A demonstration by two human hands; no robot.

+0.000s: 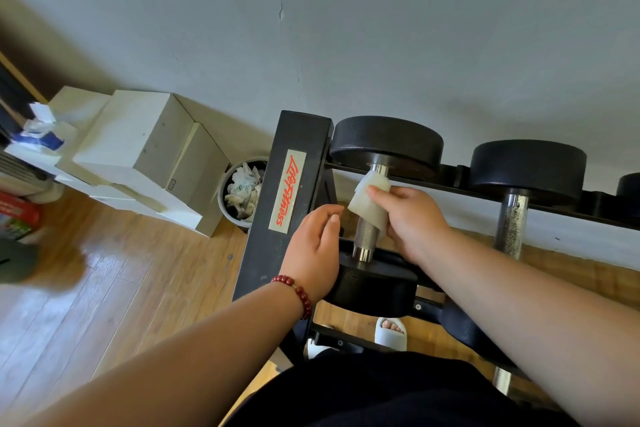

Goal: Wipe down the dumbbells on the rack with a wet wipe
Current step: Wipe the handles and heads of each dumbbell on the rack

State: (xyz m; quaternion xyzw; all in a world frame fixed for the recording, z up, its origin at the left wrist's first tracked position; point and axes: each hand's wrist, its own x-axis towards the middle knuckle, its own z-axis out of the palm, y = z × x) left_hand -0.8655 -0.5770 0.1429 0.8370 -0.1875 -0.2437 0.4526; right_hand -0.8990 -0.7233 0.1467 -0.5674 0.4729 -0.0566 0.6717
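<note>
Gripping the wet wipe (369, 204) round the dumbbell (363, 239) with my right hand (414, 218). Its long axis runs from me toward the wall; my left hand (315, 246) is relaxed, empty.

The dumbbell handle (364, 238) is bare metal, knurled and dull in the middle, polished bright at its ends; its head (386, 140) is matt black; the wet wipe (369, 206) is soft white fibrous cloth; the rack (263, 253) is scuffed black painted metal with a slight sheen; the neighbouring handle (510, 222) is speckled knurled metal; the floor (104, 288) is glossy wood; the boxes (138, 128) are matt white card.
</note>
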